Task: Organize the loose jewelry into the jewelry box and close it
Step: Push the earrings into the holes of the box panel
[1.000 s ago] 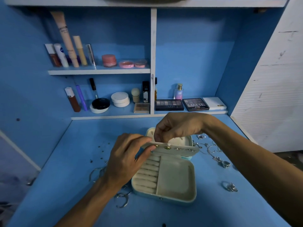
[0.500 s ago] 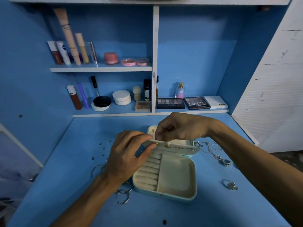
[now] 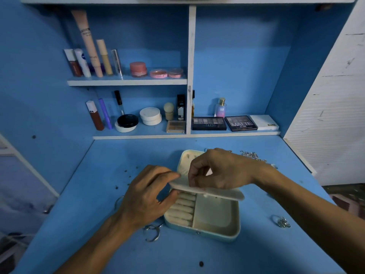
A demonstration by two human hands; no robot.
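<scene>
1. Blue desk [image 3: 197, 258] with blue shelves [image 3: 126, 82] behind it. A jewelry box [image 3: 213, 233] sits open at mid-desk; all places below are given relative to it.
2. Box: pale, rounded corners. The lid [image 3: 184, 161] lies back on the box's far side. Padded ring rolls [image 3: 181, 211] fill the left compartment, and a flat tray is to their right.
3. A cream inner flap [image 3: 221, 192] is raised roughly level over the far half of the box, along the hinge line.
4. Left hand [image 3: 146, 196]: at the box's left edge. The thumb lies on top of the flap's left end and the fingers are curled beneath it, pinching that end.
5. Right hand [image 3: 221, 171]: above the box's far half. The thumb and forefinger tips are pressed together on the flap's upper edge and the other fingers are curled. I cannot tell whether a small piece is held between the tips.
6. Loose jewelry on the desk:
   - hoops [image 3: 152, 233] just beside the near-left corner;
   - a ring [image 3: 281, 222] well apart to the right;
   - a chain pile [image 3: 249, 155] behind the far-right corner.
7. Lower shelf beyond the box: eyeshadow palettes [image 3: 209, 123] and a perfume bottle [image 3: 221, 107].
</scene>
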